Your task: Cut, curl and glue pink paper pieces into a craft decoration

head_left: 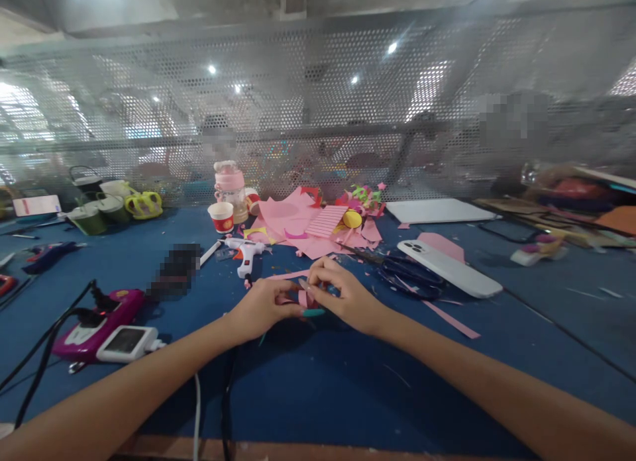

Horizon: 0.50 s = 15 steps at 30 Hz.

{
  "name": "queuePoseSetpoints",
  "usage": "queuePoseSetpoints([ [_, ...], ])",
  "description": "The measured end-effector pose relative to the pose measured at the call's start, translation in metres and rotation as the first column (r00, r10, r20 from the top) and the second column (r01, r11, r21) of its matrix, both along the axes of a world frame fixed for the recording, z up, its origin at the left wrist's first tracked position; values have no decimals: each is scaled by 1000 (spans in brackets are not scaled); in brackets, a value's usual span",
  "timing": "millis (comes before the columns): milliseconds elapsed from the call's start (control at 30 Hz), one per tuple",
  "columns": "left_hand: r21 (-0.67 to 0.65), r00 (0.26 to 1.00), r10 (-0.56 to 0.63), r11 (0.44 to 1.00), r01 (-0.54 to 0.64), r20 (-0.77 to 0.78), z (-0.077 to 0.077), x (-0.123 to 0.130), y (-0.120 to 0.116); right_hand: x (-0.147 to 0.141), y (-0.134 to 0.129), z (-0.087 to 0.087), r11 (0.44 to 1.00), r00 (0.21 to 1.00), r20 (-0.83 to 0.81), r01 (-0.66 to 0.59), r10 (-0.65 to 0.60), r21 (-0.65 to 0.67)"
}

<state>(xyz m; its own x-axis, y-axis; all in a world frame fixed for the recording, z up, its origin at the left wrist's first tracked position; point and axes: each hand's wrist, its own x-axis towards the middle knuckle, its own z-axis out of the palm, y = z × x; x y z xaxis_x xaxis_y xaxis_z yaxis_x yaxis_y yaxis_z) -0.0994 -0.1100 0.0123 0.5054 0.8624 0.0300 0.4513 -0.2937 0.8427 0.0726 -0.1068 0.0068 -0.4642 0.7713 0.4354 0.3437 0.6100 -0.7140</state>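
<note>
Over the middle of the blue table, my left hand [263, 307] and my right hand [345, 295] meet around a small curled pink paper strip [307, 299]. Both hands pinch it between thumb and fingers. Below the pink curl a teal piece [313, 312] shows, partly covered by my fingers; its kind is not clear. Beyond my left hand lies a white hot glue gun [246, 254] with an orange trigger. To the right of my right hand rest dark-handled scissors [405, 275]. A loose pink paper strip [453, 319] lies beside them.
Pink paper sheets [285, 216] pile up at the back, near a red paper cup [221, 218] and a pink-lidded bottle [229, 186]. A white phone [450, 269] lies right. A magenta power strip [99, 325] with cables sits left. Perforated metal mesh [308, 103] stands behind.
</note>
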Motion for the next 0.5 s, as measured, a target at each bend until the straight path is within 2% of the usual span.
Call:
queuePoseSetpoints([
  [167, -53, 992, 0, 999, 6, 125, -4, 2, 0, -2, -3, 1, 999, 1000, 20, -20, 21, -38],
  [267, -145, 982, 26, 989, 1, 185, -2, 4, -1, -3, -4, 1, 998, 999, -27, -26, 24, -54],
  [400, -243, 961, 109, 969, -45, 255, 1, 5, -2, -4, -3, 0, 994, 990, -127, 51, -63, -93],
  [500, -244, 944, 146, 967, -74, 294, 1, 6, -1, -4, -2, -2, 992, 997, -58, 48, -54, -114],
])
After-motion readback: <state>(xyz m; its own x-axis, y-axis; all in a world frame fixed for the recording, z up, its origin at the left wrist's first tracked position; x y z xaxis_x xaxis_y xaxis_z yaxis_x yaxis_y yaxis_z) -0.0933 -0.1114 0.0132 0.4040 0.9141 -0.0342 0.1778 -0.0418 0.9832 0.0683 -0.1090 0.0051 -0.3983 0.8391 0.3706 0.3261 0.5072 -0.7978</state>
